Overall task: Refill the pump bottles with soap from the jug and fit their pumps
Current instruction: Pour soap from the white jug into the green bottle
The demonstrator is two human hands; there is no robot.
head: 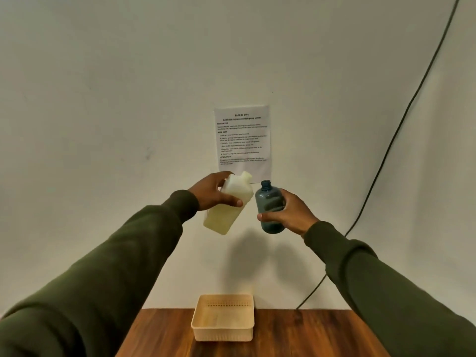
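My left hand grips a translucent white jug holding pale yellow soap, raised high in front of the wall and tilted so its open spout points up and to the right. My right hand holds a dark blue bottle around its body, upright with a slight lean, its neck open and no pump on it. The jug's spout is just left of the bottle's mouth, with a small gap between them. No soap stream is visible.
A cream plastic basket sits on the wooden table against the wall, directly below my hands. A printed sheet is taped to the wall. A black cable runs down the wall at the right.
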